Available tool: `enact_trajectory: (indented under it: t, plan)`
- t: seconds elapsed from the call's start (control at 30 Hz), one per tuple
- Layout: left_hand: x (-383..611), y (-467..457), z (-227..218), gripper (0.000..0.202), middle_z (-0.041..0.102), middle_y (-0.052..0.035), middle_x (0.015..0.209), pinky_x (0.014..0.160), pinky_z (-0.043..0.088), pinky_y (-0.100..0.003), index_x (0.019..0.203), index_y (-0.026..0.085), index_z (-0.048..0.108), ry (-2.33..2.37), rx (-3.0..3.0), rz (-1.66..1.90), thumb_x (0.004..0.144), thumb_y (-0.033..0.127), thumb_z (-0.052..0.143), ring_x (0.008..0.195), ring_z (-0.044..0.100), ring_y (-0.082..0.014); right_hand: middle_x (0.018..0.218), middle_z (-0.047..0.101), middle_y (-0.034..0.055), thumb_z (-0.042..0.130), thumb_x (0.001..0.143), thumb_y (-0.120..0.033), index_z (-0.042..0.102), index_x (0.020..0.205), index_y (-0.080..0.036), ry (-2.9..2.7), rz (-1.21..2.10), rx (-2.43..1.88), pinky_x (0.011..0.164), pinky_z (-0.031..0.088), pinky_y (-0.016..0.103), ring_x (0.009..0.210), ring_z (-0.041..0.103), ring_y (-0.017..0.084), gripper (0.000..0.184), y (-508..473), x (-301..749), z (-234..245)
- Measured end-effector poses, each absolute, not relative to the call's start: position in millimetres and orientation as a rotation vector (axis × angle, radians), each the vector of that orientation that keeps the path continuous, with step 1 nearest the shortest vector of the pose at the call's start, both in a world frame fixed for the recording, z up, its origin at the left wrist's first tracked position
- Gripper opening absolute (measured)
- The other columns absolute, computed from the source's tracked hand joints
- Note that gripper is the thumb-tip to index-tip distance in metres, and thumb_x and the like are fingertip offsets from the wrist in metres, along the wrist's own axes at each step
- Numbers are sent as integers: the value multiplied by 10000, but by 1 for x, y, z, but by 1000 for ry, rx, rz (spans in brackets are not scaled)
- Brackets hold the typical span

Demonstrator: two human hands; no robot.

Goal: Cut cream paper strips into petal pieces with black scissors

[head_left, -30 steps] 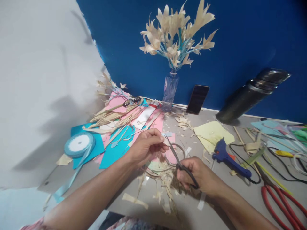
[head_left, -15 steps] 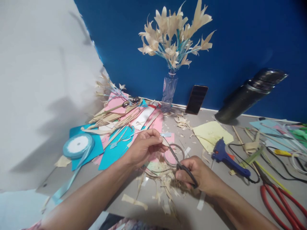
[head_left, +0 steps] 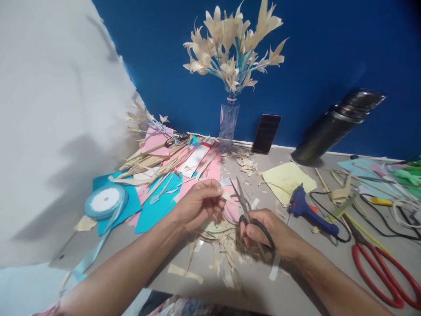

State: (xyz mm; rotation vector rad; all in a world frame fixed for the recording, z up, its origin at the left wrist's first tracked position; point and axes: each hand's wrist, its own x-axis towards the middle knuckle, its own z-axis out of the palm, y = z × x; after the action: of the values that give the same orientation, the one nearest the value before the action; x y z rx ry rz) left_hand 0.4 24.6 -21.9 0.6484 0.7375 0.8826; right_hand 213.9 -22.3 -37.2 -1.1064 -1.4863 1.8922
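My left hand (head_left: 201,202) pinches a small pale piece of dried husk (head_left: 226,195) between thumb and fingertips. Black-handled scissors (head_left: 244,202) are in my right hand (head_left: 271,230), with fingers through the handles. The blades point up and away from me, slightly parted, just right of the husk piece and apart from it. Below both hands lies a heap of curled husk scraps (head_left: 226,256) on the table (head_left: 131,259).
Behind stands a clear bottle (head_left: 228,125) of husk flowers (head_left: 232,48). Left lies a blue ribbon spool (head_left: 105,201). A phone (head_left: 266,134) and black flask (head_left: 335,127) lean on the wall. Right are a glue gun (head_left: 311,210) and red-handled shears (head_left: 381,267).
The scissor blades have parted and swung more upright, away from the husk piece. My left hand keeps its pinch. The whole view has shifted slightly.
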Motion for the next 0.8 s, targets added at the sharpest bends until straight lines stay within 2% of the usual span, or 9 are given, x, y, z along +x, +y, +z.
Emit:
enact_trajectory:
  t: [0.1,0.2,0.3,0.4,0.63,0.8]
  plan:
    - [3,22,-20,174,636,-24,564,489,455,-178,709,151,555,750,665,870,725,158,728,495,590,-105,646,590,10,741,727,-575,613,763,-152,-1313,1734,-1181,487,380,236,526,490,109,444,-22,208,-38]
    - [12,15,-21,215,665,-42,590,524,475,-181,715,146,553,769,676,889,716,170,766,525,613,-108,722,637,10,832,646,-450,627,831,-164,-1074,1576,-1211,571,437,253,613,559,132,397,-20,201,-34]
    - [23,7,-27,252,694,-60,653,568,492,-197,721,141,552,742,691,899,711,202,796,582,636,-118,756,674,25,847,619,-368,619,870,-167,-962,1573,-1114,629,478,286,655,615,161,394,-18,198,-32]
    - [30,0,-32,265,686,-50,673,583,482,-193,729,143,552,714,684,888,710,213,807,613,633,-115,699,670,14,848,617,-290,602,856,-168,-973,1580,-1059,610,480,281,629,629,164,364,-18,197,-31]
    - [33,-4,-34,239,635,-36,669,519,443,-196,777,131,602,686,689,697,717,255,797,562,587,-105,627,644,-19,831,641,-260,591,812,-162,-957,1641,-1036,556,493,260,540,603,131,311,-22,202,-30]
    - [31,-2,-33,199,598,-12,631,510,405,-178,732,141,580,743,624,731,729,198,771,539,543,-85,630,638,-28,828,606,-220,614,823,-156,-960,1624,-1064,592,496,259,574,613,132,311,-23,202,-24]
